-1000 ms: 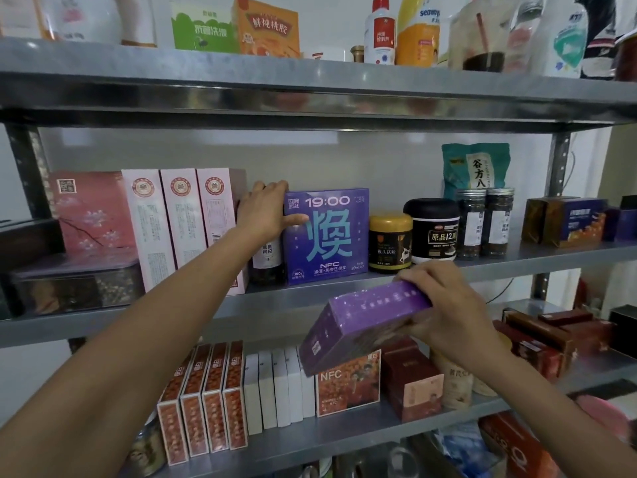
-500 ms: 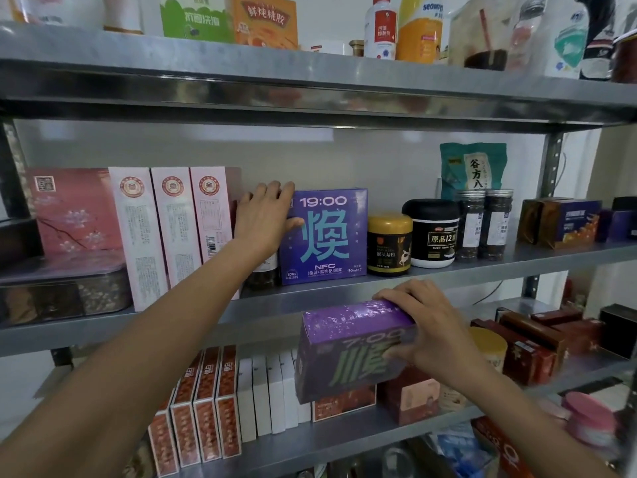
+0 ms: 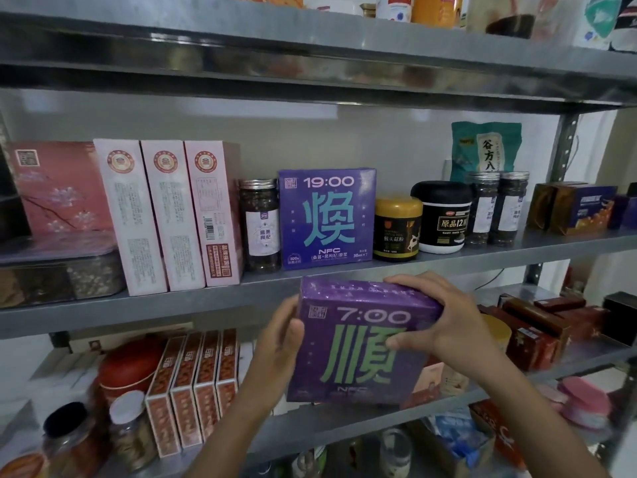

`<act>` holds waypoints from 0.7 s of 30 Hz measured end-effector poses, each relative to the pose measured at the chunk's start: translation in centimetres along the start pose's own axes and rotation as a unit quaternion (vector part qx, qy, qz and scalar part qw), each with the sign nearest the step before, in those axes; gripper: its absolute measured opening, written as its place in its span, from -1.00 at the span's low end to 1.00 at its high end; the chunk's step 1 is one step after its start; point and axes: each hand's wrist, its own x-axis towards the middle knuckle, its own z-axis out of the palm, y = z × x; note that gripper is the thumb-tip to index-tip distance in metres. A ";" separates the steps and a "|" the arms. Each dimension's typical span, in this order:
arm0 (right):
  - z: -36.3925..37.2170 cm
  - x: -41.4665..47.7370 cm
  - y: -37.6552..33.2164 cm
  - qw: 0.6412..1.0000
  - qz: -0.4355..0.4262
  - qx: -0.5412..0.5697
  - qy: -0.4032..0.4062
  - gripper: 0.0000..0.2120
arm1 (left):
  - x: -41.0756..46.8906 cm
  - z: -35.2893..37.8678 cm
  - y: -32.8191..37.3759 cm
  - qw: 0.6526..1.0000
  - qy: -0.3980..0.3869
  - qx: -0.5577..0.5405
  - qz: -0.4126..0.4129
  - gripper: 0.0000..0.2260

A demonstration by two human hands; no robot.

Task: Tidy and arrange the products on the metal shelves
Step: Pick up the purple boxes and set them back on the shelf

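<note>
Head cam: one wide-angle view, facing the metal shelves (image 3: 562, 143) square-on at close range.
Lens height falls between upper shelf (image 3: 310, 60), seen from below, and middle shelf (image 3: 138, 312), seen from above; lower shelf (image 3: 344, 429) lies well under it. Left hand (image 3: 279, 343) and right hand (image 3: 437, 322), holding the purple box (image 3: 362, 346), sit nearest, low centre. Forearms enter at the bottom edge. Shelf edges bow toward the borders.

On the middle shelf (image 3: 172, 305), left to right: three upright cartons (image 3: 165, 215), a glass jar (image 3: 260, 225), the 19:00 box (image 3: 326, 215), a short jar (image 3: 398, 229), a wide tub (image 3: 441, 219), two tall jars (image 3: 496, 208). A pouch (image 3: 486, 146) stands behind the tall jars. The 7:00 box (image 3: 362, 343) is in front of the shelf edge, below the 19:00 box, held between the left hand (image 3: 279, 343) and the right hand (image 3: 448, 326).
</note>
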 end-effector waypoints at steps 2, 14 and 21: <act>0.4 0.0 -0.5 0.998 0.023 0.055 -0.008 -0.32 | -1.0 0.6 -0.6 0.999 0.021 -0.016 -0.033 -0.12; 3.6 -0.9 0.3 0.877 0.143 0.458 -0.043 -0.24 | -2.1 0.4 1.8 0.943 0.152 -0.142 -0.260 -0.69; 6.3 -3.6 1.9 0.816 0.217 0.518 -0.134 -0.25 | -2.4 0.0 1.7 0.934 0.135 -0.165 -0.288 -0.72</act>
